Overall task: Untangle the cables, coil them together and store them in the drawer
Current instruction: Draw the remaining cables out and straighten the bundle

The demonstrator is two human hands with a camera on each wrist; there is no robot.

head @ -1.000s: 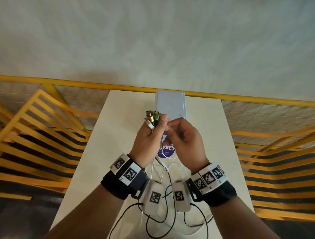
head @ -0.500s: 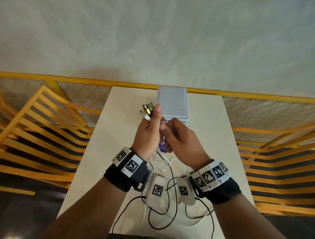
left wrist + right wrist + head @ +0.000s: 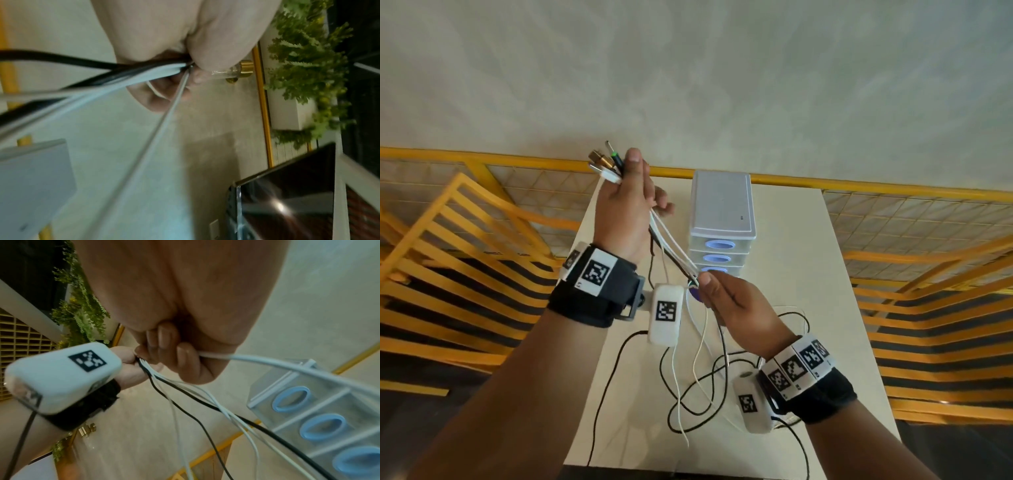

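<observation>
My left hand (image 3: pixel 630 202) is raised above the table's far left and grips a bundle of black and white cables (image 3: pixel 671 250) just below their plugs (image 3: pixel 604 164), which stick out above the fist. The strands run taut down to my right hand (image 3: pixel 726 294), which pinches them in front of the drawer unit (image 3: pixel 722 212). Below it the cables hang in loose loops (image 3: pixel 698 387) on the table. In the right wrist view the fingers (image 3: pixel 164 344) curl round white and black strands (image 3: pixel 205 402). In the left wrist view the cables (image 3: pixel 123 71) leave my fist.
The small grey unit has three shut drawers with blue handles (image 3: pixel 322 426) and stands at the back middle of the white table (image 3: pixel 808 274). Yellow railings (image 3: pixel 448 240) flank the table on both sides and behind.
My left hand has risen and moved left with the plug ends. My right hand has slid down the bundle, so the strands now stretch straight between the two hands.
</observation>
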